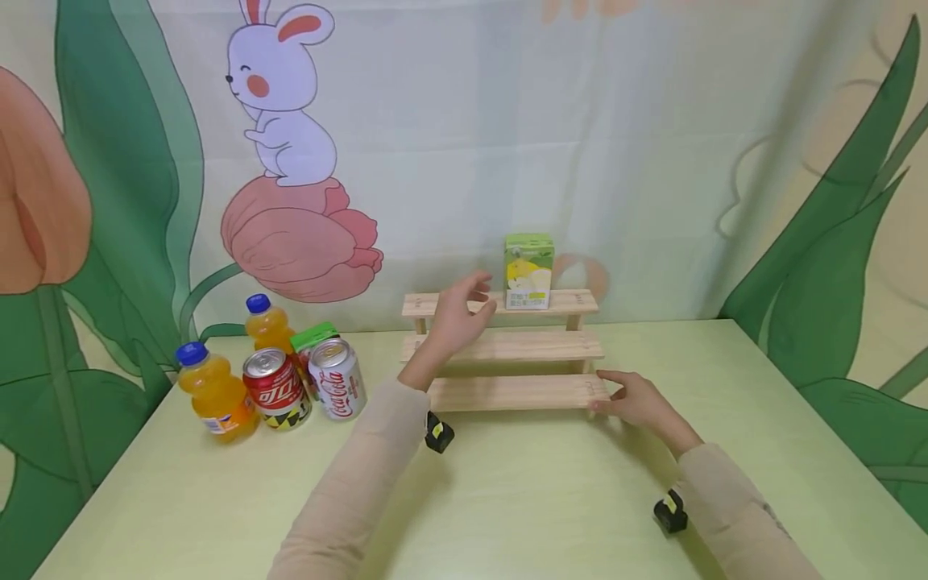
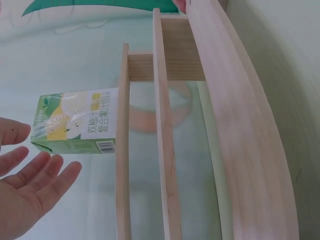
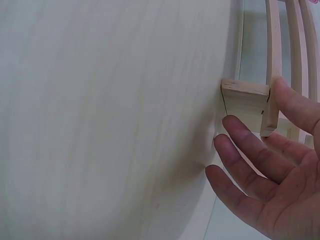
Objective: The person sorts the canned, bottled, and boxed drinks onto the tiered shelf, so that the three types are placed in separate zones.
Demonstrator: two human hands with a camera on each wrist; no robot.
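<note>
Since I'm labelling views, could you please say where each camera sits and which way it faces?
Head: on the head, facing forward and down at the shelf and table; sleeves, left hand and right hand show.
Left wrist: on that wrist, facing the carton and shelf; left hand shows, plus apparently a fingertip.
Right wrist: on that wrist, facing the table and shelf's end; right hand shows.
Head and left wrist views share the carton.

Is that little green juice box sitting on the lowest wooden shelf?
No, the head view shows the juice box standing on the top shelf.
</note>
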